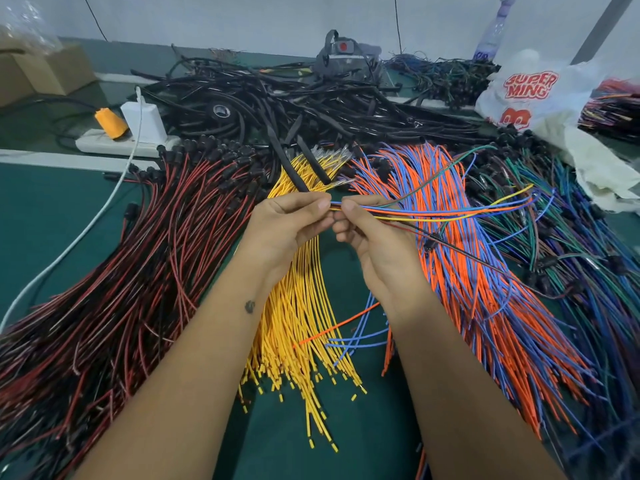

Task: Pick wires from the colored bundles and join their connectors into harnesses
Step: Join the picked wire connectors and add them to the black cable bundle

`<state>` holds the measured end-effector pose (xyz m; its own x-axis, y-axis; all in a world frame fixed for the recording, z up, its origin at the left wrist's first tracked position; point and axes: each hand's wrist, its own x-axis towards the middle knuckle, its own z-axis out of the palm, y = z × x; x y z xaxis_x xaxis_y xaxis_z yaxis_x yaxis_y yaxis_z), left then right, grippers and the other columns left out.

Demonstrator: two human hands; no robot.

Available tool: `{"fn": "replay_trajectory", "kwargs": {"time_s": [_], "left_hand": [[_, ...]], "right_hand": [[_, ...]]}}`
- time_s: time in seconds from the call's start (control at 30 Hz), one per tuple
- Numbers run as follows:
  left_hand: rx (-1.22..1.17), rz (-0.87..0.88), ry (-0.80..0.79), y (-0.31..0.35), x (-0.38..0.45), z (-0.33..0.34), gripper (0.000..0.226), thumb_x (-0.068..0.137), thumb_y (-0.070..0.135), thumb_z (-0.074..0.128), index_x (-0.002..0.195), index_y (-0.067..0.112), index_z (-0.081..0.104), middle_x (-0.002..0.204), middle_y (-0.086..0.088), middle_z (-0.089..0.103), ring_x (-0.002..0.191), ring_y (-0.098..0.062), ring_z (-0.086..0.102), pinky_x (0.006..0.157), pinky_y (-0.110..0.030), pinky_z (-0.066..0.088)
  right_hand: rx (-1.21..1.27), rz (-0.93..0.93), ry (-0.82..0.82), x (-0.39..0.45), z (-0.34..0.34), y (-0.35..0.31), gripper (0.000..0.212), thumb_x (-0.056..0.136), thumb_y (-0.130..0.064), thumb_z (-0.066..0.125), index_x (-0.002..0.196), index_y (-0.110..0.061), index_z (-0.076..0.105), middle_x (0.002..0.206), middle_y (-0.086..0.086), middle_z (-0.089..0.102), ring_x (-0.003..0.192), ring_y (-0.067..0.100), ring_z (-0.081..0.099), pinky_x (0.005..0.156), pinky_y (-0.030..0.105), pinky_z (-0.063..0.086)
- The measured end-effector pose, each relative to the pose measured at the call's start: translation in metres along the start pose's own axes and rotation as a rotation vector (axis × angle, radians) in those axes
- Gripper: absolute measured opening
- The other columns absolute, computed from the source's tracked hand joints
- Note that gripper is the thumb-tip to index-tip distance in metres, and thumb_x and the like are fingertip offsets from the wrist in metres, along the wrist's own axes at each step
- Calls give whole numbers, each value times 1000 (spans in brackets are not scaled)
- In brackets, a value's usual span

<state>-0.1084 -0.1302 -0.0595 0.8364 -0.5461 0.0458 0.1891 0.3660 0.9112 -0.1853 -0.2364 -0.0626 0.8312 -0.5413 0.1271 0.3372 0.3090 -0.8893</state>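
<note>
Both hands hold one small set of picked wires at the frame centre.
The left hand point(287, 220) and right hand point(367, 233) pinch the picked wires point(433, 213) together above the yellow bundle point(304, 323), probably to align their ends for joining.

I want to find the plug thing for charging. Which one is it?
Look at the far left of the green table, where a long white power strip lies. The white charger block stands on it, beside an orange cone. Only it has a white cable trailing toward you.

Yellow bundle point(304, 306) on green mat point(69, 209); red-black bundle point(114, 271) left of it, orange-blue bundle point(485, 289) right (white bag point(540, 95), red print).
</note>
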Motion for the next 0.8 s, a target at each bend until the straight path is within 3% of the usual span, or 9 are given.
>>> {"fn": "replay_trajectory", "kwargs": {"time_s": [0.07, 0.23, 0.37, 0.47, 0.53, 0.6, 0.73, 0.8], "left_hand": [[14, 12, 8, -1, 0, -1, 9, 84, -5, 62, 88, 2, 67, 68, -3, 71, 66, -12, 70, 62, -15, 53], [321, 105, -26, -2, -4, -6, 11, 82, -3, 67, 86, 7, 71, 69, -1, 72, 66, -11, 69, 66, -19, 56], [355, 43, -47, 8, -4, -10, 6, 85, 6, 67, 87, 6, 72, 74, -5, 73, 69, -14, 69, 67, -20, 57], [200, 40, 166, 21, 8, -15, 16, 91, 21, 63, 89, 7, 71, 85, -10, 73, 76, -20, 70, 70, -25, 58], [251, 95, 318, 25, 21, -17, 12, 92, 17, 62, 87, 10, 70, 84, -11, 72, 71, -19, 70, 72, -28, 58], [572, 190, 331, 19, 36, -16, 11, 93, 15, 57, 91, 14, 69, 78, -5, 67, 66, -17, 64, 70, -34, 56], [1377, 206, 73, -2, 52, -7, 27, 98, 39, 44, 117, 31, 61, 93, 0, 64, 73, -18, 60, 66, -30, 45], [1631, 201, 44, -9, 57, -3, 32, 97, 47, 42, 102, 27, 66, 94, -3, 59, 81, -23, 56, 63, -31, 39]], "right_hand": [[21, 38, -9, 0, 0, 1, 15, 92, 4, 55, 84, -4, 64, 61, 4, 65, 55, 11, 61, 53, 18, 50], [-36, 170, -32, 1, -4, 0, 16, 92, 3, 55, 82, -4, 65, 59, 3, 63, 51, 9, 58, 51, 19, 49], [-87, 104, -17, 2, -4, 3, 13, 90, 3, 59, 81, -2, 67, 60, 4, 63, 52, 10, 58, 51, 18, 48], [16, 36, 164, 7, -7, -1, 15, 90, 6, 58, 78, -2, 63, 58, 4, 60, 50, 11, 57, 50, 18, 47], [80, 19, 259, 11, -11, -3, 18, 91, 7, 57, 76, -3, 62, 55, 1, 59, 49, 10, 55, 50, 17, 47], [74, 23, 279, 11, -11, -3, 18, 91, 6, 57, 77, -3, 62, 56, 1, 58, 50, 10, 55, 50, 17, 47], [36, 19, 265, 9, -9, 0, 22, 91, 6, 57, 73, -5, 62, 56, 2, 58, 50, 9, 56, 50, 17, 47], [24, 24, 253, 9, -10, 0, 23, 91, 6, 57, 72, -5, 63, 57, 3, 58, 50, 9, 56, 50, 17, 48]]}}
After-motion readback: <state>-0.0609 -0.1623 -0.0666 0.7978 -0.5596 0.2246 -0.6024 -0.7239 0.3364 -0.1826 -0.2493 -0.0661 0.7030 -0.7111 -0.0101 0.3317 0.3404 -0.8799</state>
